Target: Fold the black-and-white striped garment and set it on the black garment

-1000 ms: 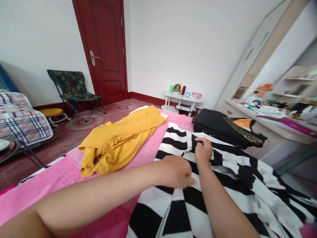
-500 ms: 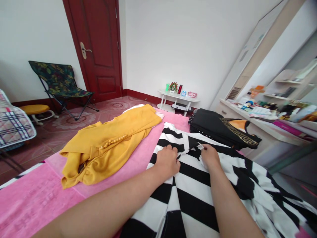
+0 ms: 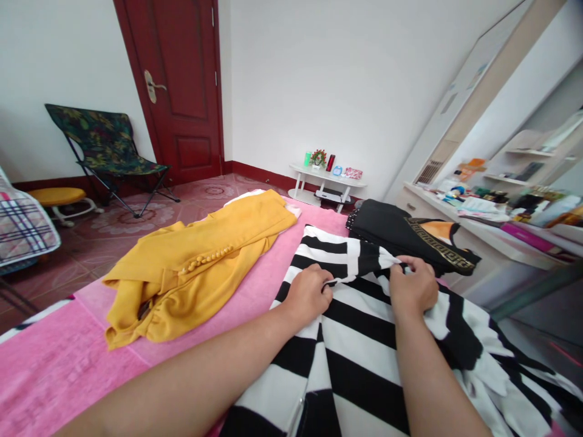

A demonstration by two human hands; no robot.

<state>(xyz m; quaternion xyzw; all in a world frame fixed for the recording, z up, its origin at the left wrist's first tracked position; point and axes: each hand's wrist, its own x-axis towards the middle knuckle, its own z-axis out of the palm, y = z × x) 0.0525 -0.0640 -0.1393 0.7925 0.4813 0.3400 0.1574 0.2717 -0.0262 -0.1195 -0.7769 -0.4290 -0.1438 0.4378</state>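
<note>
Garment point(image 3: 359, 318), striped — long axis running near to far — clamped by left fingers point(image 3: 327, 294) and right fingers point(image 3: 409, 261)

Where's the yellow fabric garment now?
In the head view, the yellow garment lies left of centre on the pink cloth, left of the black-and-white striped garment.

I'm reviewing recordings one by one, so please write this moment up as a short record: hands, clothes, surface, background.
Left hand: closed on the striped garment
Right hand: pinching the same garment, farther right
Yellow garment: left of the striped one, row of round buttons showing
Black garment: folded, beyond the right hand, gold trim
Surface: pink cover
Background: red door, chair, stool
</note>
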